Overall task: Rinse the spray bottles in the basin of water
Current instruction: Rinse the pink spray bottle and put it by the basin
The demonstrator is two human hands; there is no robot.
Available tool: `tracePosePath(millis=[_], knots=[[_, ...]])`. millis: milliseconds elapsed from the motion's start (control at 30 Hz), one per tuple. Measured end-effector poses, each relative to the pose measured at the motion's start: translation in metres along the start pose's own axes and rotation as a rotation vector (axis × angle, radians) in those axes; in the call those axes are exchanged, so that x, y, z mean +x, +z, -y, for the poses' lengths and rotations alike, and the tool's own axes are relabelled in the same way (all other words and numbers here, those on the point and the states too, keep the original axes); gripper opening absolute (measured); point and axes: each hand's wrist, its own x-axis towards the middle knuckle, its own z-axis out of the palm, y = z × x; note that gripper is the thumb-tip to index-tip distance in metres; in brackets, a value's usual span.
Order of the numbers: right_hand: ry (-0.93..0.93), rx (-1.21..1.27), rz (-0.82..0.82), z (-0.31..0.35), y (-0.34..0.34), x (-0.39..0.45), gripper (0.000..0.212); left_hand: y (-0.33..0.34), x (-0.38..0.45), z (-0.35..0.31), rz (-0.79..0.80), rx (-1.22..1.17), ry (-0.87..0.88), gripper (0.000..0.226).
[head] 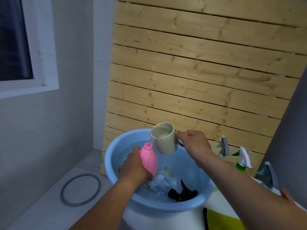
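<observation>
A light blue basin [114, 153] holds water. My left hand [134, 166] grips a pink ribbed bottle [148, 157] without its spray head, tilted over the basin with its open neck up. My right hand [194, 145] holds a beige mug [165, 140] by its handle, tipped to the left. Water streams from the mug's lip past the bottle's neck and splashes into the basin. A black spray head [182, 193] lies in the water at the basin's near right.
Three spray bottles stand to the right: one with a grey trigger [224, 147], a green one with a white trigger [241, 161], and a teal one [267, 175]. A wooden slat panel [199, 72] leans behind. A grey ring [80, 190] lies on the floor at left.
</observation>
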Motion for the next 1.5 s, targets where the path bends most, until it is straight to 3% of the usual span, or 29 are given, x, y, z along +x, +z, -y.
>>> tracePosePath(millis=[433, 1500], knots=[[-0.100, -0.146, 0.001, 0.007, -0.008, -0.004, 0.041, 0.000, 0.000, 0.000, 0.002, 0.009, 0.003, 0.087], [-0.156, -0.298, -0.041, 0.024, -0.018, -0.013, 0.043, 0.000, -0.001, -0.002, 0.003, 0.061, -0.008, 0.088]])
